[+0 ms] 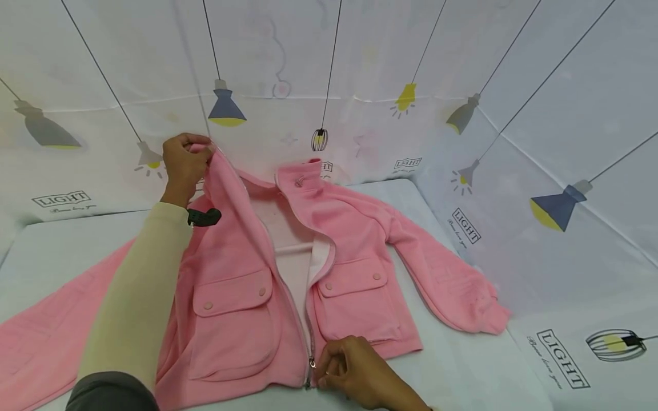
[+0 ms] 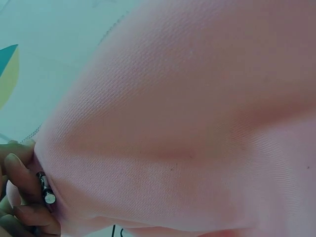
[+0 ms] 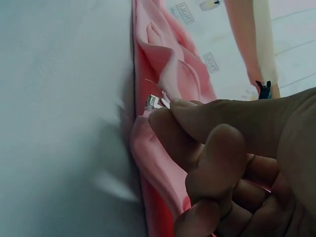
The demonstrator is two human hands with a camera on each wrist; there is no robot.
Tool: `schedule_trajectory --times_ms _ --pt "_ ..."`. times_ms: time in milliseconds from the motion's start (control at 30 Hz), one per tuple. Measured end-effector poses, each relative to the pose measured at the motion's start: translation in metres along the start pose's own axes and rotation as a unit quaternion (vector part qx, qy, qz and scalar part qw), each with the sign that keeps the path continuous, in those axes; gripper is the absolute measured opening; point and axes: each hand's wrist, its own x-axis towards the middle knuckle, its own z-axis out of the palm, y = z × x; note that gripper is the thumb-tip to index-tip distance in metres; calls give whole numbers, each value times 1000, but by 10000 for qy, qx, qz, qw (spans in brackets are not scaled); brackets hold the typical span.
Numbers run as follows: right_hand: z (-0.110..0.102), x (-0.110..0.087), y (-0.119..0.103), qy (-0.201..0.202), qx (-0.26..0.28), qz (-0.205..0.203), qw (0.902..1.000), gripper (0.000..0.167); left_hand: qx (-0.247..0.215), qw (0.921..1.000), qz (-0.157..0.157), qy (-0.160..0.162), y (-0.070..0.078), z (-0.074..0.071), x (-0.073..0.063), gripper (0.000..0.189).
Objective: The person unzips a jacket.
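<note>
A pink jacket [image 1: 233, 342] lies spread with its front partly unzipped, showing the pale lining [image 1: 293, 274]. My left hand [image 1: 186, 162] grips the left side of its collar and holds that edge raised. In the left wrist view, a small dark and silver fitting [image 2: 47, 190] shows by the fingers. Down at the bottom hem, my right hand [image 1: 357, 368] pinches the jacket edge between thumb and forefinger, right beside the zipper slider [image 1: 312, 363]. The right wrist view shows a metal zipper end [image 3: 152, 102] at those fingertips.
The jacket rests on a white-covered table [image 1: 462, 371]. One sleeve [image 1: 452, 285] stretches right; the other [image 1: 61, 325] runs left under my forearm. White sheets printed with lamps [image 1: 360, 57] hang behind and at the right. A black band [image 1: 204, 217] circles my left wrist.
</note>
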Motion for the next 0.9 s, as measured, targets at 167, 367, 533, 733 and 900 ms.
schedule_trajectory --times_ms 167,367,533,733,900 --pt "1 -8 5 -171 306 -21 9994 12 40 10000 -35 15 0 -1 1 15" --pt "5 -13 12 -374 532 -351 9973 15 117 9999 -29 4 1 0 2 18" --pt "7 -15 17 -504 785 -386 9949 12 190 9998 -23 40 0 1 2 18" --pt "7 -16 23 -638 815 -548 9931 15 438 9989 40 169 -1 3 2 20" --pt "6 -15 26 -742 803 -775 9910 25 738 9963 147 422 -3 6 2 19"
